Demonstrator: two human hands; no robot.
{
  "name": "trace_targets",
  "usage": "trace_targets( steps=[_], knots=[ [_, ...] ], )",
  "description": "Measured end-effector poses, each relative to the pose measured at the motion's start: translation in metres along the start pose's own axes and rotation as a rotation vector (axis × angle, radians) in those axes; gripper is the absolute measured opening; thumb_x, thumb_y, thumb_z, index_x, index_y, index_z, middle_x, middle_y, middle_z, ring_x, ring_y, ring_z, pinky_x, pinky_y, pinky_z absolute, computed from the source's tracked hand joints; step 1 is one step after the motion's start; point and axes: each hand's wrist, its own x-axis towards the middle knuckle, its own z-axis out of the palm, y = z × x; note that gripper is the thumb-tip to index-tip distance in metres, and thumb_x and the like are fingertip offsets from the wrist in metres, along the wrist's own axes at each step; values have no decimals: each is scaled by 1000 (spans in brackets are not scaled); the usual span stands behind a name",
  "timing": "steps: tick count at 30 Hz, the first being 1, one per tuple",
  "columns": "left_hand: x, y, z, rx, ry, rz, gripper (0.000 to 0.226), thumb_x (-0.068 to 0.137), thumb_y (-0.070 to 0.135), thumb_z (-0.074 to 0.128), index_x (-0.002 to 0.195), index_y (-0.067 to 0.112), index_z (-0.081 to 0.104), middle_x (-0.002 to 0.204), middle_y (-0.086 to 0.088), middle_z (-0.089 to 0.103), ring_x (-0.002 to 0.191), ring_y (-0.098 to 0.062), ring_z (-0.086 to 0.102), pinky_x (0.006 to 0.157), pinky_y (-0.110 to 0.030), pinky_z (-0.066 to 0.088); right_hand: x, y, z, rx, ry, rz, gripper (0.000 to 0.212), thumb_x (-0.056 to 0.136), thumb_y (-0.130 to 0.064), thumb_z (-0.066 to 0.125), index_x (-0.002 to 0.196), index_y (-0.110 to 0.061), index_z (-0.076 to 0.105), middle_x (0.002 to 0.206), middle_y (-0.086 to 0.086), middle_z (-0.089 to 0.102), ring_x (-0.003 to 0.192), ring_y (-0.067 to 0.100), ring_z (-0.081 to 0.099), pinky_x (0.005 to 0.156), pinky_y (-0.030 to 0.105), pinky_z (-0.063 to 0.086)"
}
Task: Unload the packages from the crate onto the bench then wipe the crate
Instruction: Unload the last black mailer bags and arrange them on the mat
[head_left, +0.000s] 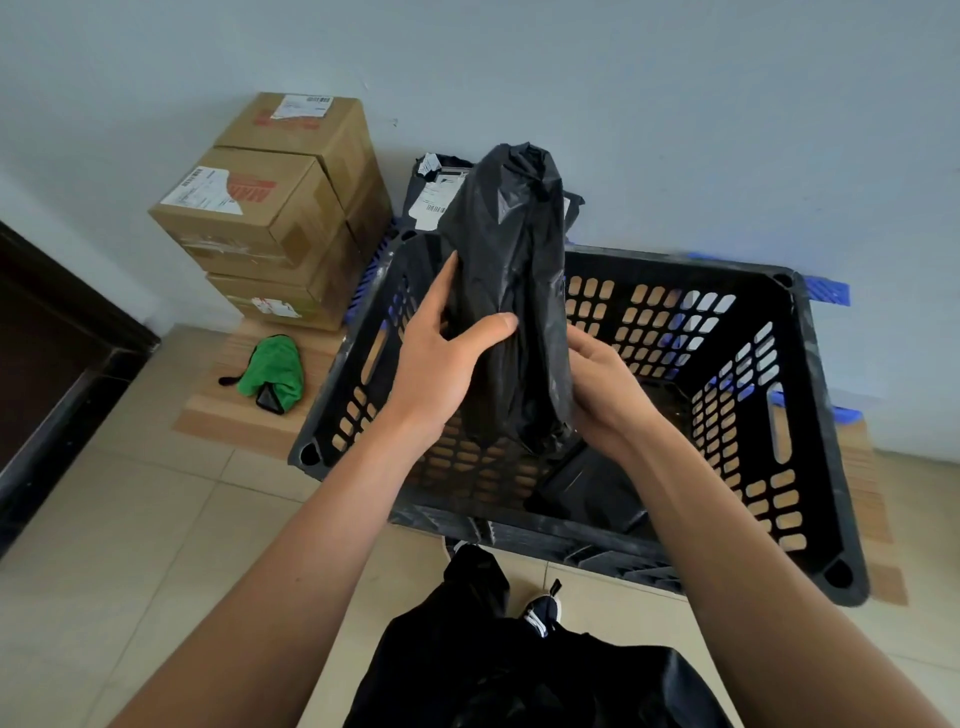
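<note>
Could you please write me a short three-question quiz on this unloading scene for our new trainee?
1. True or false: both hands grip the black bagged package above the crate.
2. Which thing lies on the bench left of the crate? A) a green cloth B) a red bucket C) a white towel
3. Fill in: another black package is still inside the ____.

Key:
1. True: the left hand and the right hand hold it upright.
2. A: the green cloth lies in front of the stacked cardboard boxes.
3. crate
</note>
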Motion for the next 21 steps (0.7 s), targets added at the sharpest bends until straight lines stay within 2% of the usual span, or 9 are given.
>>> trace_targets(
  steps=[2, 5, 8, 11, 15, 18, 20, 21],
  knots=[
    [1, 0, -3, -81, -33, -10, 69, 84, 22, 74, 149, 25, 50, 134, 2, 68, 125, -18, 64, 110, -45, 48, 0, 0, 2, -11, -40, 14, 34, 101, -27, 61, 133, -16, 64, 123, 15, 71, 118, 39, 65, 107, 62, 46],
    [1, 1, -4, -237, -55, -60, 40, 95, 15, 63, 135, 14, 63, 126, -11, 71, 117, -30, 67, 100, -45, 52, -2, -2, 3, -15, -111, 57, 38, 105, -38, 52, 138, -23, 60, 130, 9, 69, 120, 33, 65, 97, 49, 54],
    [1, -1, -4, -325, -94, -98, 36, 94, 20, 62, 128, 11, 67, 127, -18, 69, 117, -35, 66, 100, -46, 50, -4, -3, 2, 55, -137, 85, 40, 106, -40, 49, 141, -23, 57, 137, 10, 65, 127, 36, 61, 99, 52, 54],
    [0, 0, -5, -202, -82, -28, 33, 100, 16, 61, 132, 12, 66, 127, -12, 70, 119, -29, 67, 101, -44, 51, -5, -3, 0, 135, -111, 59, 40, 106, -33, 52, 143, -20, 54, 137, 11, 64, 126, 35, 62, 98, 55, 54],
    [-1, 6, -7, 117, 66, 128, 52, 98, 9, 66, 147, 22, 53, 129, 6, 67, 108, -3, 68, 90, -22, 56, -6, -4, -1, 121, 25, -16, 42, 102, -22, 59, 143, -22, 53, 128, 6, 71, 118, 27, 68, 90, 49, 58],
    [1, 4, -10, 228, 110, 231, 41, 103, 15, 58, 143, 26, 56, 130, 11, 66, 115, -4, 65, 99, -33, 55, -6, 0, 2, 74, 148, -106, 47, 99, -13, 65, 143, -19, 51, 124, 3, 73, 114, 22, 70, 97, 49, 57],
    [1, 3, -11, 177, 85, 215, 38, 106, 25, 51, 144, 21, 57, 135, 8, 65, 126, -8, 60, 108, -43, 50, -6, 2, 5, -12, 207, -165, 49, 97, -12, 67, 143, -19, 52, 124, 2, 73, 112, 18, 71, 97, 46, 57],
    [1, 2, -10, 173, 67, 200, 41, 105, 28, 52, 145, 22, 55, 136, 8, 65, 127, -7, 59, 109, -43, 49, -6, 2, 6, -58, 236, -191, 49, 97, -13, 68, 143, -20, 52, 125, 0, 72, 112, 16, 71, 97, 44, 58]
  ],
)
